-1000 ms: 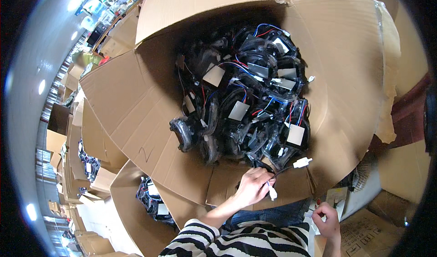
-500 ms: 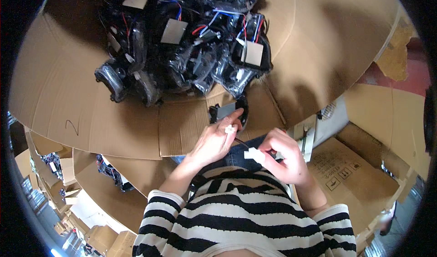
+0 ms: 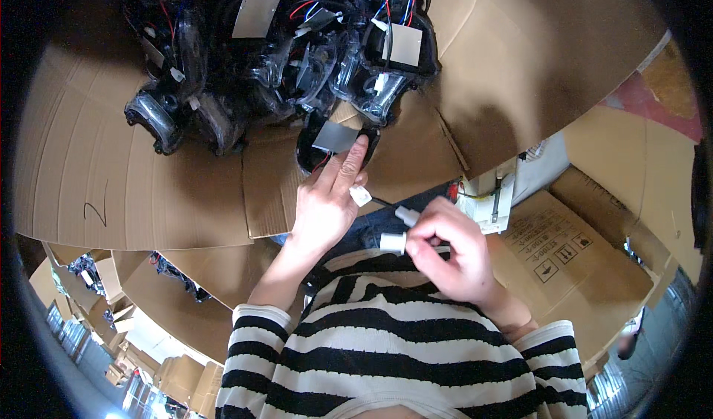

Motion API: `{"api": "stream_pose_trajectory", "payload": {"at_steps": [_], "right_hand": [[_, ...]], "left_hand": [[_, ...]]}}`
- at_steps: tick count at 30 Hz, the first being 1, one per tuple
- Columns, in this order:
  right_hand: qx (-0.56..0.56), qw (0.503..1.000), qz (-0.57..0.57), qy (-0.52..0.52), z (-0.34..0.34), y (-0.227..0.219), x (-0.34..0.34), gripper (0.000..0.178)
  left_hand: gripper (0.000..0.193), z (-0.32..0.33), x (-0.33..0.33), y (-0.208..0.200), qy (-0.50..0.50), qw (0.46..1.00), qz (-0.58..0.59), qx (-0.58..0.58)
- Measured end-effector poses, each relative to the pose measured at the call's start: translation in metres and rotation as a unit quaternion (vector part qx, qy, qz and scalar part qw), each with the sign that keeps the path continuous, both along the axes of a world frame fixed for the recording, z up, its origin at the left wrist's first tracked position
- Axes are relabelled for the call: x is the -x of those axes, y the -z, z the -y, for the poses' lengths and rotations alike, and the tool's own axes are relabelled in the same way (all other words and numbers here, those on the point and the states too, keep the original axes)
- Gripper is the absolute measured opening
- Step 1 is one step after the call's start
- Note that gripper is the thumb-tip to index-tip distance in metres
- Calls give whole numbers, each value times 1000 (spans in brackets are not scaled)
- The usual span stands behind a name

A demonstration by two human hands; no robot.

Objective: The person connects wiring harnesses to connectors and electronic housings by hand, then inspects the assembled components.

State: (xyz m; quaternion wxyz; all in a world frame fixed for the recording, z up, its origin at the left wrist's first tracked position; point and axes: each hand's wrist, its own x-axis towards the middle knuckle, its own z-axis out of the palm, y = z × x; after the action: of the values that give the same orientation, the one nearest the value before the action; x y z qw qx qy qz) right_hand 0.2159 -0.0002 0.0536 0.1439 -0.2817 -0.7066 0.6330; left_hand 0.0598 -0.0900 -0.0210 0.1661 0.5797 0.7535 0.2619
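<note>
Pinching a white plug [image 3: 393,242]: right hand [image 3: 454,250], fingertips closed. Left hand [image 3: 327,205], fingers extended, touches black housing [image 3: 306,152] with grey panel [image 3: 334,138]; cannot tell whether gripping.

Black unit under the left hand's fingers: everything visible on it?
The black unit looks like plastic, with a curved rim and a flat grey rectangular plate facing up. Thin red wire shows near its lower edge. It sits over the box's near cardboard panel; extended fingers of the left hand touch it. Its underside and support are hidden.
</note>
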Motion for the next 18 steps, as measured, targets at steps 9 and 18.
{"api": "stream_pose_trajectory", "payload": {"at_steps": [9, 18], "right_hand": [[-82, 993, 10, 80, 1, 22, 17, 6], [-181, 979, 52, 84, 4, 34, 22, 11]], "left_hand": [[57, -5, 1, 15, -21, 992, -78, -100], [54, -6, -4, 20, -80, 987, -115, -77]]}}
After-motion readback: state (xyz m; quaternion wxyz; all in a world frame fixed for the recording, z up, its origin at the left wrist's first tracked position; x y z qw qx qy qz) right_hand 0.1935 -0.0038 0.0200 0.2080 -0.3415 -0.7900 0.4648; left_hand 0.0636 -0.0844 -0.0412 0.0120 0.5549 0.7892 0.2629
